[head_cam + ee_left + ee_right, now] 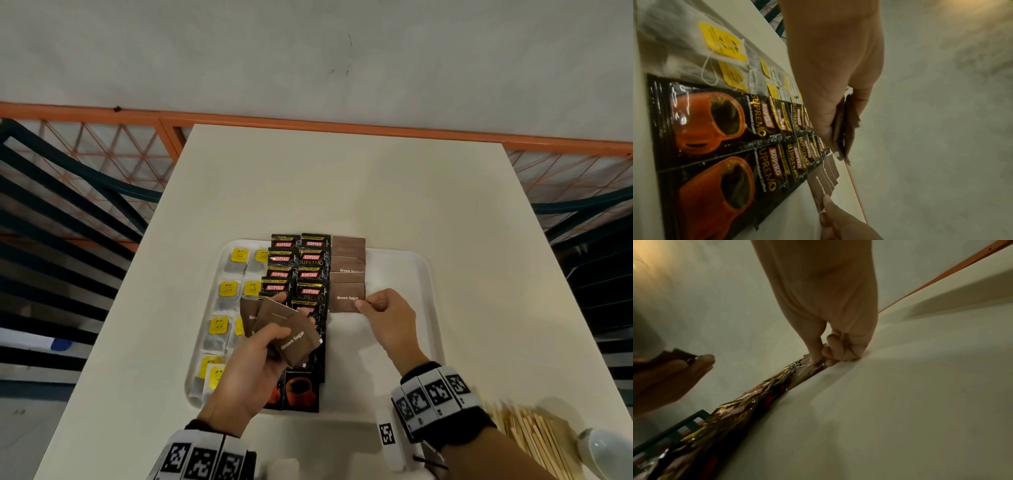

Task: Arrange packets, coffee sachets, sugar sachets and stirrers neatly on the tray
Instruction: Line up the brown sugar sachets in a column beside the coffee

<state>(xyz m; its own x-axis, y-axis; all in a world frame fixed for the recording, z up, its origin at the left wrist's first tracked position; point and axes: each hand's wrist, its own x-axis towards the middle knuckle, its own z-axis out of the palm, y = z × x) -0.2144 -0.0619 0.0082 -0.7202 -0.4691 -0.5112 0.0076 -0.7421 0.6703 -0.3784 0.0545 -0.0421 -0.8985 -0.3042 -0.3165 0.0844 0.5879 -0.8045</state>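
Observation:
A white tray [411, 270] holds tea bags with yellow tags [228, 289] on the left, two columns of black Kopiko coffee sachets [310, 274] in the middle and a column of brown sugar sachets [348, 263] to their right. My left hand [255, 356] grips a fan of several brown sugar sachets [296, 337] above the coffee columns; they show edge-on in the left wrist view [846, 126]. My right hand [387, 315] pinches the nearest brown sugar sachet [346, 299] of the column at its right edge, flat on the tray. Wooden stirrers [534, 435] lie at the lower right.
The tray sits on a cream table [342, 185]. A white cup [603, 448] stands by the stirrers at the table's near right corner. Orange mesh fencing [102, 147] and dark slatted chairs [61, 219] flank the table. The tray's right third is bare.

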